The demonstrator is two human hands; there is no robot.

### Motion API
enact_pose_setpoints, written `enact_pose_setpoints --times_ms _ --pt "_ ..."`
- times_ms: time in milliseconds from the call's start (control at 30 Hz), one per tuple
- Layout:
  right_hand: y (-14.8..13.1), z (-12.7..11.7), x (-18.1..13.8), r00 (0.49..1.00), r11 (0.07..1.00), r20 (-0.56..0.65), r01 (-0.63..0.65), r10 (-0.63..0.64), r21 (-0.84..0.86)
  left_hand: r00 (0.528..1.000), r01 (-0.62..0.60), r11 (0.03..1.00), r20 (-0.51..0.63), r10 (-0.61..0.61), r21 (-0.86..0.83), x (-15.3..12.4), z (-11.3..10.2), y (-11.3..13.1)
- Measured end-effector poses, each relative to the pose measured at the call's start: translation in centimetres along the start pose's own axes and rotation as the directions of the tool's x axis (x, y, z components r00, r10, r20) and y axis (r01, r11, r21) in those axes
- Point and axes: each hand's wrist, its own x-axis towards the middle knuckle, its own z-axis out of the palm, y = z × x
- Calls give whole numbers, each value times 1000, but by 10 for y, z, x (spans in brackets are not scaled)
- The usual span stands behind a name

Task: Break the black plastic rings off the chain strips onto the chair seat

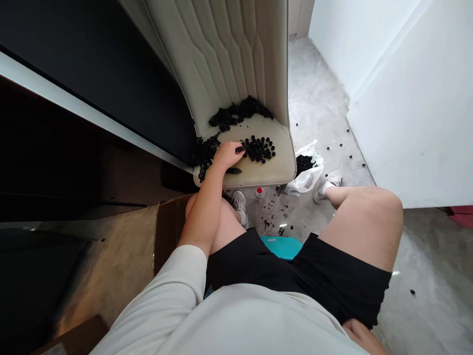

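My left hand point(228, 156) reaches over the seat of a cream padded chair point(254, 175). Its fingers are pinched on a small black piece point(240, 149), whose exact kind is too small to make out. Just right of the fingertips lies a loose group of small round black parts point(257, 149). Black strips and scraps point(207, 152) are heaped at the seat's left edge, and a longer black strip point(233, 170) lies below the hand. My right hand point(356, 329) rests by my right thigh at the lower edge, its fingers mostly hidden.
More black scraps point(244, 109) lie against the chair's back. On the floor stands a white plastic bag point(314, 175) holding many black parts. Near it are a red-capped bottle point(260, 192) and scattered black bits point(271, 212). A dark cabinet point(111, 79) borders the left.
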Motion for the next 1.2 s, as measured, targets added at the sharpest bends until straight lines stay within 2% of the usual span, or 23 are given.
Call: enact_pose_setpoints --times_ms 133,233,400,867,933,1100,1200 --pt "-29 -15 -13 998 999 53 -38 37 2 999 -3 1000 33 4 -30 1 2 -3" --pt "-37 -19 -16 997 999 57 -51 51 -1 997 4 999 72 0 -51 0 3 -6" --pt "-16 -8 -6 1000 1000 21 -18 17 10 988 -10 1000 156 13 -17 -1 4 -8" --pt "35 17 17 995 996 -76 67 -62 66 976 -3 998 216 17 -63 -8 -7 -3" --pt "39 18 19 994 995 -79 81 -77 58 981 -23 992 189 46 -121 -11 -10 -2" --pt "37 17 20 995 997 -77 73 -71 20 998 -63 938 -44 50 -340 -20 -12 4" --pt "33 16 19 994 996 -78 83 -82 14 994 -99 890 -91 66 -445 -20 -9 6"
